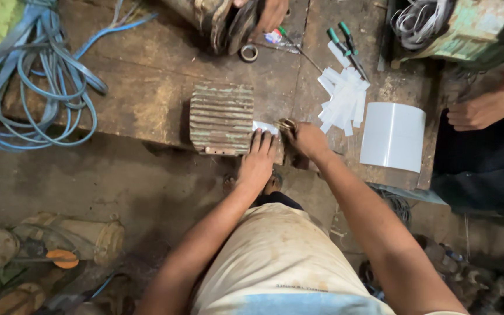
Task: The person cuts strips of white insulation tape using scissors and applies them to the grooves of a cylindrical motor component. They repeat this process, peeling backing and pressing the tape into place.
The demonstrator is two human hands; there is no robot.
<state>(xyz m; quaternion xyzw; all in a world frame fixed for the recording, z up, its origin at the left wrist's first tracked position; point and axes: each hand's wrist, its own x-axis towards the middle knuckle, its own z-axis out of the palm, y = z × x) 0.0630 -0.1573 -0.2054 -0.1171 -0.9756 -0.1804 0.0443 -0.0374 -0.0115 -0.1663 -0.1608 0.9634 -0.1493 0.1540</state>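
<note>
1. At a worn wooden workbench point(147, 87), a person's left hand point(258, 160) lies flat, fingers spread, on the end of a finned motor housing point(221, 118) at the bench's near edge.
2. The right hand point(307, 140) pinches a small coppery coil point(287, 125) beside a white paper slip point(265, 126) at the housing's mouth.
3. Judged step: fitting slot insulation; next calls for another strip from the cut white strips point(344, 99).

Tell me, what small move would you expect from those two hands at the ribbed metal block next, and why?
Probably the right hand pushes the white strip further into the open end of the ribbed motor housing. The strip lies at that end, the left hand rests against the housing as if steadying it, and a pile of cut white strips lies close by on the wooden bench.
</note>
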